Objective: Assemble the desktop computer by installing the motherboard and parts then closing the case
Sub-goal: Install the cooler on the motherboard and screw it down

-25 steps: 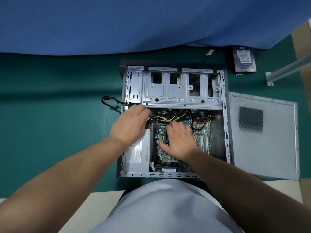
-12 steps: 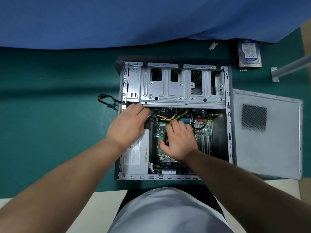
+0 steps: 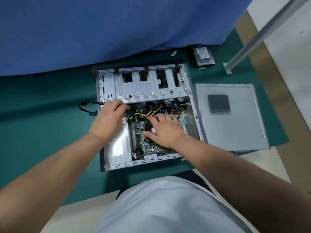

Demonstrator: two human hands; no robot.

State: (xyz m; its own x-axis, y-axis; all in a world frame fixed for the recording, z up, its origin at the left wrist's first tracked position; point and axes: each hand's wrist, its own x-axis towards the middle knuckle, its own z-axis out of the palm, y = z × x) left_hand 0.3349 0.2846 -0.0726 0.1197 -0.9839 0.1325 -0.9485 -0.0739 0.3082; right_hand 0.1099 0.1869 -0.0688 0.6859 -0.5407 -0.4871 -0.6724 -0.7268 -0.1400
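The open grey computer case lies flat on the green mat. Inside it sits the green motherboard, with yellow and black cables along its far edge and the power supply to its left. My left hand reaches under the drive cage, its fingers curled round a dark cable bundle by the power supply. My right hand rests flat on the motherboard with fingers spread, just right of the round CPU cooler.
The loose side panel lies right of the case. A hard drive and a small white part sit at the back near the blue cloth. A black cable trails out left. A metal leg stands far right.
My head has turned, so the case now looks tilted in view. My right hand slid slightly right and uncovered the CPU cooler. My left hand stays at the cables.
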